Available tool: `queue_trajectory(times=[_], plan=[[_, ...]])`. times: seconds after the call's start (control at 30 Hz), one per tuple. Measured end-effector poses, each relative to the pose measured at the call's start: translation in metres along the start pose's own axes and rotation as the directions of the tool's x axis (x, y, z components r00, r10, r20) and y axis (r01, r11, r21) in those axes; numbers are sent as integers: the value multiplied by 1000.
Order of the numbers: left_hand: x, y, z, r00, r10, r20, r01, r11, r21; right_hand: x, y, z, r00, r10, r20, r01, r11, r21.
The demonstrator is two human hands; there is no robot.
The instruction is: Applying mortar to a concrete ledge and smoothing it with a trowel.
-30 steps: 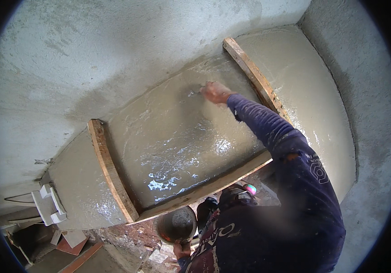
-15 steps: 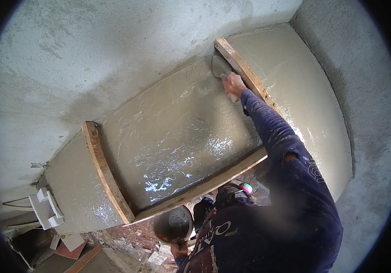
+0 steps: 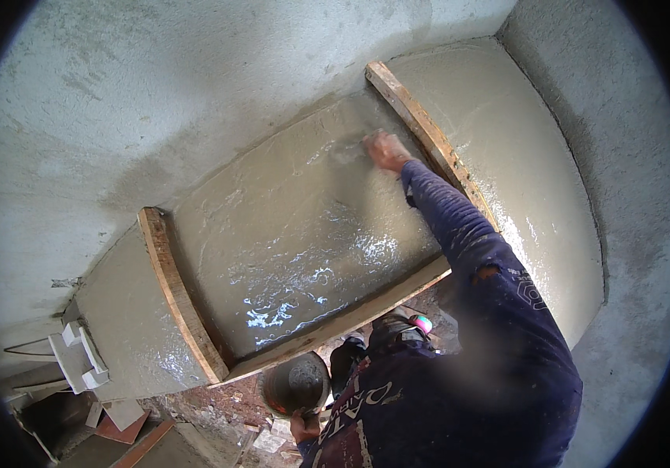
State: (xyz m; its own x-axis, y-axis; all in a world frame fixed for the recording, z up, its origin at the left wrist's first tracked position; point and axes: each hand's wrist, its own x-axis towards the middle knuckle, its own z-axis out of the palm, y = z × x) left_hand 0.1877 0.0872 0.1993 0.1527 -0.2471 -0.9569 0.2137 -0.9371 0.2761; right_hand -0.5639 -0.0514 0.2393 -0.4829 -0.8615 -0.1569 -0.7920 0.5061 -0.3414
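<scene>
My right hand (image 3: 387, 152) is closed round the handle of a trowel. The trowel's blade (image 3: 348, 150) is smeared by motion and lies on the wet grey cement (image 3: 272, 210), a little left of the right-hand wooden batten (image 3: 421, 129). My right arm reaches over the front edge board (image 3: 343, 321). Down by my body, my left hand (image 3: 304, 426) is closed at the near rim of a dark bucket (image 3: 294, 382) with grey mix inside. Part of that hand's grip is hidden.
Another wooden batten (image 3: 175, 288) crosses the cement on the left. Rough plastered walls (image 3: 155, 101) border the slab at the back and right. White moulded pieces (image 3: 81, 359) sit at its left end. Broken tiles (image 3: 123, 421) and rubble lie on the floor below.
My right hand has moved left and slightly down with the trowel, away from the right-hand batten. My left hand stays at the bucket.
</scene>
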Motion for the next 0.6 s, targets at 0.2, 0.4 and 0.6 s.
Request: queue_trajectory(times=[0.2, 0.4, 0.6], plan=[[-5, -9, 7, 995, 35, 89, -26, 995, -100, 6, 44, 14, 972, 184, -148, -187, 982, -7], [-11, -16, -3, 970, 202, 135, -227, 951, 208, -30, -5, -29, 897, 442, 7, -374, 750, 546], [34, -27, -32, 984, -106, 146, 137, 966, -218, -1, -21, -7, 796, 601, 67, -424, 476, 771]])
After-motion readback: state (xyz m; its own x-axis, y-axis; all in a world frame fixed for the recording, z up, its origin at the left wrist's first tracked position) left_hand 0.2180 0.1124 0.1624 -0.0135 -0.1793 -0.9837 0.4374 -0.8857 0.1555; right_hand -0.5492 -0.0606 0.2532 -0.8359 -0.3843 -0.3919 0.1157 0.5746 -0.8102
